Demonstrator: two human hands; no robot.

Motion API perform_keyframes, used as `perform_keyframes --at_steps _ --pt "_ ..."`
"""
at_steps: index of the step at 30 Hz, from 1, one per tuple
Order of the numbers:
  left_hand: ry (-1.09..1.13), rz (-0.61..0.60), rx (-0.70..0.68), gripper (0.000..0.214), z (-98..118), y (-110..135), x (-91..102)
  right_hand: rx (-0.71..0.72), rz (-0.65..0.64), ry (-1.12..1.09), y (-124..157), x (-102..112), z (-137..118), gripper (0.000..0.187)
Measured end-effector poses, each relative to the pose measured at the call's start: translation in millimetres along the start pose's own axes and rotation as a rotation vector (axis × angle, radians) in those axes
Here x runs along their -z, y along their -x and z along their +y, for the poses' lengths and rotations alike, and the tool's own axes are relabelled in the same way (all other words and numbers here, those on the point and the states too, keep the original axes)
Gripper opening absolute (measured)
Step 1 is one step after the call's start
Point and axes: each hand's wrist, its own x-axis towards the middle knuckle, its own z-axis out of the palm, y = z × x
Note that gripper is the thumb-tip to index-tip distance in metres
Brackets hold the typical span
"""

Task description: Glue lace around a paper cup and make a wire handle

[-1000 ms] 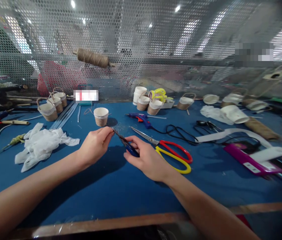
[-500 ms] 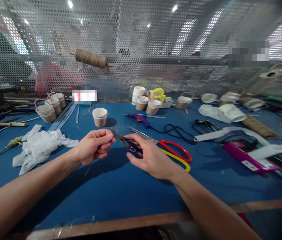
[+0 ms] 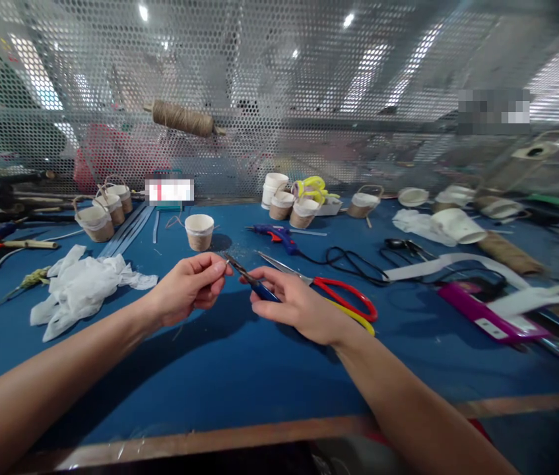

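My right hand [image 3: 292, 300] is wrapped round blue-handled pliers or cutters [image 3: 262, 287], whose dark jaws point left and look closed. At the jaw tips, my left hand [image 3: 195, 280] pinches something too small to make out. Just beyond the left hand stands a white cup [image 3: 198, 232] with its lower part wrapped in brown twine. Large scissors with red and yellow handles [image 3: 346, 297] lie beside and partly under my right hand. A blue glue gun [image 3: 276, 236] rests behind the pliers.
Crumpled white fabric [image 3: 84, 284] lies at left, near clear glue sticks [image 3: 128, 231]. Several twine-wrapped cups [image 3: 96, 224] stand along the back. A twine spool [image 3: 183, 119] hangs on the mesh panel. At right are a black cord [image 3: 343, 260], white ribbon [image 3: 437, 260] and a purple object [image 3: 487, 313].
The pliers' handles have been squeezed together and their jaws have closed near my left fingertips. Both hands stay in nearly the same place. The view has shifted slightly.
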Motion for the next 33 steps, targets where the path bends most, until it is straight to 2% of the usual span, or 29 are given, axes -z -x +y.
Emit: perform_keyframes --at_steps 5,8,13,18,20,24,26,29,31,33 --pt "0.106 -0.017 0.065 0.022 1.4 -0.2 -0.3 -0.064 -0.054 -0.068 -1.1 0.4 0.9 0.025" --pt "0.133 0.001 0.061 0.021 1.3 -0.9 -1.0 -0.014 -0.035 -0.025 -2.7 -0.2 3.6 0.031" --pt "0.152 0.063 -0.002 0.018 -0.3 -3.1 0.1 0.1 0.11 0.147 -5.6 2.4 9.5 0.046" --pt "0.149 0.063 -0.049 0.019 0.6 -4.0 0.9 0.089 0.245 0.41 -8.2 1.9 15.7 0.045" --pt "0.126 0.064 -0.07 0.02 1.1 -3.5 0.2 0.069 0.258 0.578 -9.9 -1.5 19.6 0.046" --pt "0.036 0.087 -0.114 0.024 0.4 -1.7 -2.1 0.086 0.18 0.794 -13.7 -8.5 26.6 0.05" --pt "-0.035 0.105 -0.155 0.024 -0.5 -0.6 -3.3 0.1 0.164 0.777 -14.5 -9.9 26.8 0.048" --pt "-0.152 0.13 -0.226 0.023 -0.6 1.4 -5.4 0.146 0.226 0.671 -14.5 -9.9 24.9 0.043" --pt "-0.21 0.142 -0.247 0.021 0.6 2.7 -7.4 0.157 0.246 0.706 -15.1 -10.9 25.4 0.044" --pt "-0.242 0.155 -0.257 0.018 2.2 3.8 -9.5 0.133 0.205 0.811 -16.9 -13.6 28.5 0.045"
